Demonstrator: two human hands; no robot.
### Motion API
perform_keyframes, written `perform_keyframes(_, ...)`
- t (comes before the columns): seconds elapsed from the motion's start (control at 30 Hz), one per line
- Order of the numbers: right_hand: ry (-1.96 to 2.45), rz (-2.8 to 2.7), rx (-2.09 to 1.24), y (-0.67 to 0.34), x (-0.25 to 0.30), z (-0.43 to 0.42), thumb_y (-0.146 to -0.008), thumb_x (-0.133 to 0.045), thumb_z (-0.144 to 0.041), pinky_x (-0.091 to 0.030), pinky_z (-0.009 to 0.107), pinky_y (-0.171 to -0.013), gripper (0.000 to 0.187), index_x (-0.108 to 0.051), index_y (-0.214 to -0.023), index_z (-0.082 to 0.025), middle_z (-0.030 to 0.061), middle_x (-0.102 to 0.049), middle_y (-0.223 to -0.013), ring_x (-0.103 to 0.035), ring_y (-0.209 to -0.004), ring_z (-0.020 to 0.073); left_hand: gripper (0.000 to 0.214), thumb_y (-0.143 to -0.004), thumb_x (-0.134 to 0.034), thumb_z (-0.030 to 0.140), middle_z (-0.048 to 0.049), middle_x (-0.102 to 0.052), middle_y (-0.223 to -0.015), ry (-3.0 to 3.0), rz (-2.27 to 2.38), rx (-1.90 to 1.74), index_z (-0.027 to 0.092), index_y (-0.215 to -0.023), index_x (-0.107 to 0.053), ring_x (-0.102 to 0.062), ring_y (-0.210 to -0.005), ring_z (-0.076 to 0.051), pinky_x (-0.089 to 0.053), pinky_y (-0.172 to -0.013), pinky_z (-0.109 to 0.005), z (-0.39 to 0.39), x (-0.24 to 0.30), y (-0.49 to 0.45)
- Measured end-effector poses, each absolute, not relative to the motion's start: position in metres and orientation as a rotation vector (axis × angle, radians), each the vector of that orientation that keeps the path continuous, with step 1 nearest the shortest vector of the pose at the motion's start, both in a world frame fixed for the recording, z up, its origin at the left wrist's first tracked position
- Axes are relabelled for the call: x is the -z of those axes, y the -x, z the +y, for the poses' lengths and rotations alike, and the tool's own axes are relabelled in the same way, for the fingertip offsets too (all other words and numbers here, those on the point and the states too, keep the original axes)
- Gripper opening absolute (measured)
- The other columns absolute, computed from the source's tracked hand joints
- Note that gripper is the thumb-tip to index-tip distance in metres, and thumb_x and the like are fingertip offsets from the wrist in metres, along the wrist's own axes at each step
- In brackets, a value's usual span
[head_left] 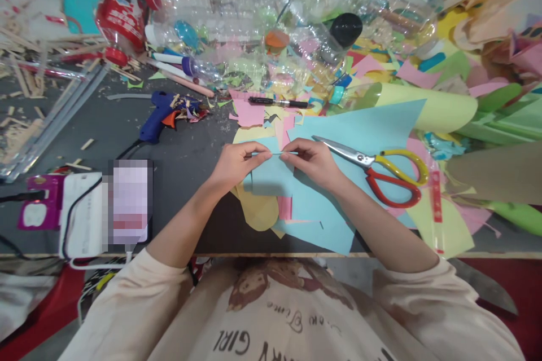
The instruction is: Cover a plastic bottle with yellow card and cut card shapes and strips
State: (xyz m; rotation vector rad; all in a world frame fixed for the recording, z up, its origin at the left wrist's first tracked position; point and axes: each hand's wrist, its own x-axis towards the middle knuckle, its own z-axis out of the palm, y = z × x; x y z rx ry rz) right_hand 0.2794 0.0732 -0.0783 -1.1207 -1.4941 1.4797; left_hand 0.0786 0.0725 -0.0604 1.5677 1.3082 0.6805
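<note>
Head view. The left hand and the right hand meet over the near middle of the dark table. Both pinch the top edge of a small light-blue paper piece, thumb and forefinger pressed together on it from either side; the edge runs as a thin straight line between the two hands, which appears to be a fold, though this cannot be confirmed. The piece hangs just above a layer of coloured paper: a large light-blue sheet under and right of the right hand, and yellow paper and a pink strip below it.

Scissors with red and yellow handles lie on the large sheet, just right of the right hand, blades apart from it. A black pen lies beyond the hands on pink scraps. A blue glue gun rests to the left, well apart from the left hand. Clear plastic bottles are piled along the far side. A white power bank sits at the near left edge.
</note>
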Motion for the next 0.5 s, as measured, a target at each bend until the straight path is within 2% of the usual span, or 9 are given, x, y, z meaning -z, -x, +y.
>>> perform_keyframes(0.17, 1.126, -1.494, -1.475, -0.2798, 0.0785, 0.0738, -0.077, -0.075, -0.052, -0.041, 0.026, -0.053, 0.034, -0.066, -0.071, -0.019, -0.0009, -0.06, -0.064, -0.048, -0.056, 0.0105, 0.026, -0.081, -0.066, 0.042, -0.0022, -0.075, -0.074, -1.539, 1.297, -0.698, 0.019, -0.076, -0.077, -0.062, -0.065, -0.014, -0.047, -0.063, -0.023, 0.0732, 0.0617, -0.0772)
perform_keyframes(0.37, 1.153, -1.474, -1.457, -0.2813, 0.0777, 0.0751, -0.078, -0.073, -0.048, -0.04, 0.026, -0.051, 0.031, -0.065, -0.071, -0.02, -0.0029, -0.056, -0.059, -0.047, -0.053, 0.0101, 0.032, -0.083, -0.066, 0.047, -0.004, -0.076, -0.08, -1.514, 1.316, -0.742, 0.018, -0.09, -0.08, -0.064, -0.07, -0.015, -0.05, -0.064, -0.023, 0.072, 0.0648, -0.0781)
perform_keyframes(0.5, 1.174, -1.477, -1.417, -0.2814, 0.077, 0.0751, -0.079, -0.073, -0.046, -0.038, 0.026, -0.051, 0.029, -0.066, -0.072, -0.02, -0.0039, -0.054, -0.057, -0.044, -0.052, 0.0095, 0.029, -0.082, -0.067, 0.043, -0.0033, -0.075, -0.076, -1.487, 1.325, -0.777, 0.018, -0.088, -0.08, -0.063, -0.067, -0.014, -0.049, -0.062, -0.023, 0.071, 0.0644, -0.0786)
